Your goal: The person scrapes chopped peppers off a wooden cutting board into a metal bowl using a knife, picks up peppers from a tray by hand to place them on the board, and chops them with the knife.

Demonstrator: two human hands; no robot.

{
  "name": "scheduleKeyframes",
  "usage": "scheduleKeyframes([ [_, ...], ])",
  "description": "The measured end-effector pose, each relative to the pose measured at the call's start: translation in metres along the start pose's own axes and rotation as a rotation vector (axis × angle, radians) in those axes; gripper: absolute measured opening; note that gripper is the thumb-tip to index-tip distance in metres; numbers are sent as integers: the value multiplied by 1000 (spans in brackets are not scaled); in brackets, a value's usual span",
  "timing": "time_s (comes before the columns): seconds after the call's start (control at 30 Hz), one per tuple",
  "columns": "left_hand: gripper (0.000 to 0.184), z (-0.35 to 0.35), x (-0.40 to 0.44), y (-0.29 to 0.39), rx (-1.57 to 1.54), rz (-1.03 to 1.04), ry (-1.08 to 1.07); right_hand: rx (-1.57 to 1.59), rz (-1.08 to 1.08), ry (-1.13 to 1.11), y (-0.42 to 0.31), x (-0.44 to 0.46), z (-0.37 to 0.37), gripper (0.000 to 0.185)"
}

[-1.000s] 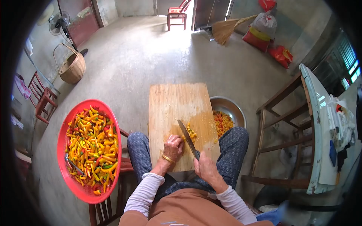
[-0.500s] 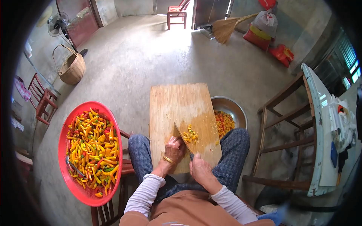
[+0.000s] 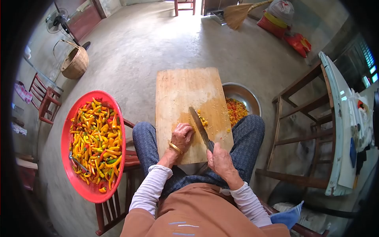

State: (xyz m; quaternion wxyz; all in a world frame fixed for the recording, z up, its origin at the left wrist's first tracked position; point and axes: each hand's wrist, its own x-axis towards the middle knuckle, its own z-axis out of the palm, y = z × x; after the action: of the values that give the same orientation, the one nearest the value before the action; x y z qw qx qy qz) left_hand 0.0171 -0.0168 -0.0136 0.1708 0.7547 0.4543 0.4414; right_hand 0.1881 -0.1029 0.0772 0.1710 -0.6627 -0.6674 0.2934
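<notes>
Left fingers (image 3: pixel 187 131) curled, knife (image 3: pixel 201 127) just beside

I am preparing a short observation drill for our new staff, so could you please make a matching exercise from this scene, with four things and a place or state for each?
Column 1
1. Knife
2. Red tray
3. Metal bowl
4. Woven basket

Column 2
A. Filled with whole peppers
B. Near the fan
C. Held in the right hand
D. Containing chopped peppers

Right pairs: 1-C, 2-A, 3-D, 4-B
</notes>
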Motion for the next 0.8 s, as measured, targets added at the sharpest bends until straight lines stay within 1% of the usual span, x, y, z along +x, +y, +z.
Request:
scheduleKeyframes([
  [0.17,8,0,1,-2,40,-5,-22,22,-9,-24,-4,-3,5,24],
  [0.37,9,-1,4,-1,40,-2,-44,4,45,-87,-7,1,3,26],
  [0.47,8,-2,5,-3,42,-8,-67,55,17,-75,-8,10,8,25],
  [0.57,8,0,4,-2,31,-6,-63,88,63,-11,-13,31,29,25],
  [0.63,10,-1,1,-4,26,-9,-65,87,44,13,-11,36,34,25],
  [0.73,15,-5,1,-1,55,54,-49,101,-1,55,-2,40,37,26],
  [0.8,18,-9,-1,10,-34,-60,3,108,-11,57,1,38,38,27],
])
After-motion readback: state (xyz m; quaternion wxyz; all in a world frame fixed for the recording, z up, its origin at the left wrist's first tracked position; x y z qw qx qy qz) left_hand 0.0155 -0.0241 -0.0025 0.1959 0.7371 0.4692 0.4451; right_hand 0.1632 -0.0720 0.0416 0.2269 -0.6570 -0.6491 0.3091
